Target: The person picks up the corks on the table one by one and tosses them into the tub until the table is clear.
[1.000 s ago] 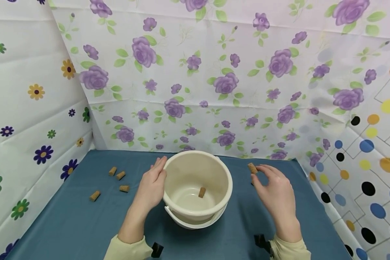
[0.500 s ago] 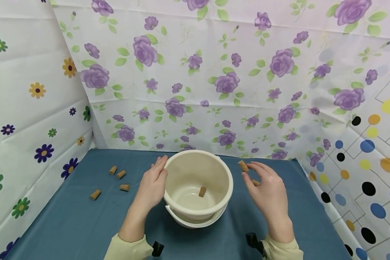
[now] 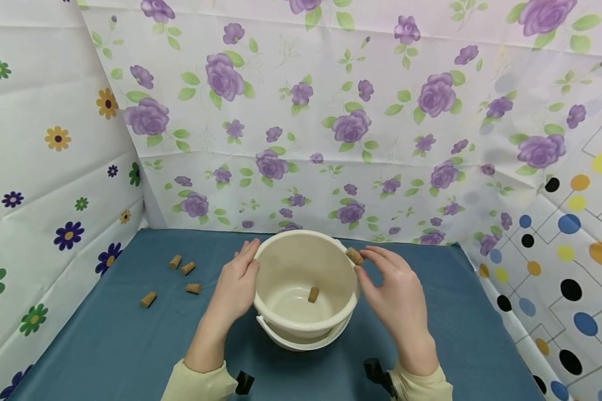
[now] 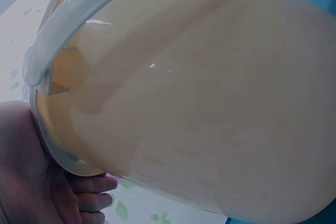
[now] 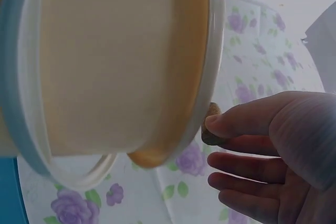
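Farthest left, well out from the left fingertips, a tapered cork [image 3: 148, 299] lies on its side on the blue cloth [image 3: 100, 340], its tan flank speckled and one end dark in shadow. Three more corks [image 3: 193, 288] lie closer to those fingers, also tipped over; two are near each other, farther from the person, and the third is nearest the hand.

The left hand [image 3: 236, 281] touches the left of the bucket's rim, its fingers straight and close together, reaching along the outside.

Just right of those fingers, between the two hands, stands the bucket [image 3: 291, 253]: smooth, glossy, cream-white, round, with a thick rolled rim. Its white handle [image 3: 301, 346] hangs down on the person's side, below both sets of fingers. On the bucket's floor, between the fingers of both hands and lower than them, is a browner cork [image 3: 313, 294].

At the rim's far right, a held cork [image 3: 354, 256], grainy and golden tan, is tilted between the thumb and index finger of the right hand [image 3: 393, 289]. That pair is clamped on it; the other three fingers extend below, slightly apart. Whether this cork touches the rim I cannot tell.
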{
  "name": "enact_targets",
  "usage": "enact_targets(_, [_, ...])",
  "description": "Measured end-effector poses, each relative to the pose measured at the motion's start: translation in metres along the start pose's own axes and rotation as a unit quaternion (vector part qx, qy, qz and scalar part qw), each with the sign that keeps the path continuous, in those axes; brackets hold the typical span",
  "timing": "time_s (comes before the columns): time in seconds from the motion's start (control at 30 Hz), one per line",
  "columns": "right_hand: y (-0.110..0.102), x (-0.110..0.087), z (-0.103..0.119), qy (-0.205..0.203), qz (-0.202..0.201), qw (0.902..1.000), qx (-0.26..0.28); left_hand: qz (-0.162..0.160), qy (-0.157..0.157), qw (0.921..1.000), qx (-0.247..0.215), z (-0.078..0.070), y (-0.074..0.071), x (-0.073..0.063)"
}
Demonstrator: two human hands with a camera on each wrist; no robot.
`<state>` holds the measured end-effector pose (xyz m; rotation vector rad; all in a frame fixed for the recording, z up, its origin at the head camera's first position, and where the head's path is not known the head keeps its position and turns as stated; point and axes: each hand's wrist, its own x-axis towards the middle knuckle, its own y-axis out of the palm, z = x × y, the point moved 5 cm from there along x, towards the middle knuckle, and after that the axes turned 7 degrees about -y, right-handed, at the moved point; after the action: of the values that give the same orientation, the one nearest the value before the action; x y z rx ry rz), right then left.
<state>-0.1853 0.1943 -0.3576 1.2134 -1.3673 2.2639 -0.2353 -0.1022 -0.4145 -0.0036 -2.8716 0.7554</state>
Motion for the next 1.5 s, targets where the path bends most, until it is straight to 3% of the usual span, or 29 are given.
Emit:
enact_targets(0.83, [0.028,0.011,0.055,-0.075,0.054,0.9951,0.035,0.004,-0.009,0.9999,-0.005,0.003,-0.001,-0.001])
enact_targets(1.5, [0.036,0.010,0.059,-0.072,0.082,0.9930,0.045,0.000,0.001,1.0000,0.000,0.001,-0.001,0.000])
